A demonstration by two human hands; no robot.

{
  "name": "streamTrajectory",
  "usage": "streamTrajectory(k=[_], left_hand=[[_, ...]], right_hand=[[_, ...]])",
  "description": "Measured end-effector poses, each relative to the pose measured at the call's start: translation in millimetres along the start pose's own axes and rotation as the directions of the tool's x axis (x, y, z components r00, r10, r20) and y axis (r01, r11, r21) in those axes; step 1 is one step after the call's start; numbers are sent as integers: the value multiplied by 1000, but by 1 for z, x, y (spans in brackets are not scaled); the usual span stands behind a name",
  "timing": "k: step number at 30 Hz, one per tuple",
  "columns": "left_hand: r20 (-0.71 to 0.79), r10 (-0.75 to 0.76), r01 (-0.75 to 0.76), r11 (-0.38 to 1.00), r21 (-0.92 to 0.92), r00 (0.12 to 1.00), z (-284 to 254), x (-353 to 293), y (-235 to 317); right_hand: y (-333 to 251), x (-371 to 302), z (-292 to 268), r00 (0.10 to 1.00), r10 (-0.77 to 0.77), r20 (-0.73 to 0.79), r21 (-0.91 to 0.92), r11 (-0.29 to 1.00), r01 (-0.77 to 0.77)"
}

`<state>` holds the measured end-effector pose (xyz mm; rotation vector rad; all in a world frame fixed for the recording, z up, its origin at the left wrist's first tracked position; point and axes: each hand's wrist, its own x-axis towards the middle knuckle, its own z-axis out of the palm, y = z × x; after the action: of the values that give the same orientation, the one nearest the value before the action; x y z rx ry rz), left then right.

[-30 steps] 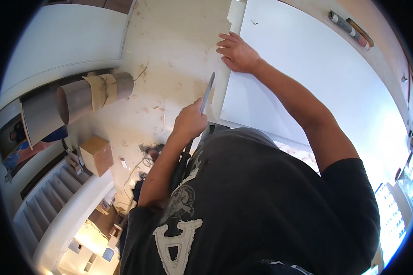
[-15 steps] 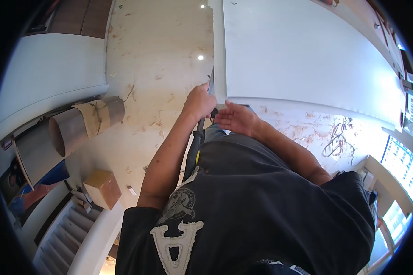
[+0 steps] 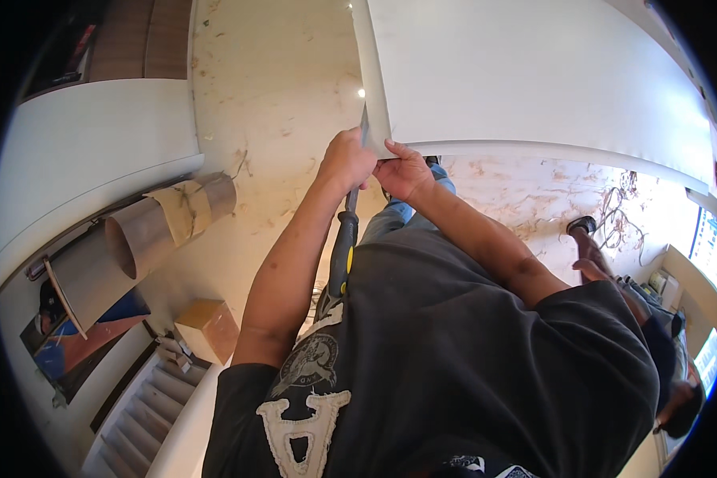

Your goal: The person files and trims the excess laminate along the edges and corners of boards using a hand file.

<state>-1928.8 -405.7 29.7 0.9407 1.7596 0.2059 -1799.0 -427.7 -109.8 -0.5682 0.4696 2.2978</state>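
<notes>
Left hand [image 3: 347, 163]: fingers wrapped round long grey metal file-like tool [image 3: 351, 201], black-yellow handle, tip at left edge of broad flat white panel [image 3: 534, 80]. Right hand [image 3: 407, 174]: fingers half-curled at near-left corner, hold unclear. Edge work seems underway; finished extent unreadable.

Metal tool [image 3: 351, 203] partly hidden by left grip [image 3: 347, 163], white panel [image 3: 534, 72] cut off above

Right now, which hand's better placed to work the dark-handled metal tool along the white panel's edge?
Left, likely: the left hand grips the dark-handled metal tool, alongside the white panel. The right hand is at the panel's near corner, with no clear grip on the tool.
</notes>
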Motion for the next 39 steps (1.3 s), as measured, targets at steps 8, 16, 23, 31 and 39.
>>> streamTrajectory(k=[8,16,23,31,39], left_hand=[[21,-77,74,989,125,997,12,29,-7],[39,-41,38,997,67,998,7,16,-3],[-9,-56,56,995,77,998,16,9,-16],[-6,-139,137,966,220,990,21,22,-13],[-3,-37,37,999,5,999,17,-8,-18]], right_hand=[[-6,6,0,996,39,-83,25,999,-37],[-7,4,0,998,37,-43,-2,999,-37],[-3,0,3,1000,18,-3,-2,1000,-18],[-4,-1,13,993,60,-98,56,997,-54],[-2,-1,11,998,-32,-55,104,994,38]])
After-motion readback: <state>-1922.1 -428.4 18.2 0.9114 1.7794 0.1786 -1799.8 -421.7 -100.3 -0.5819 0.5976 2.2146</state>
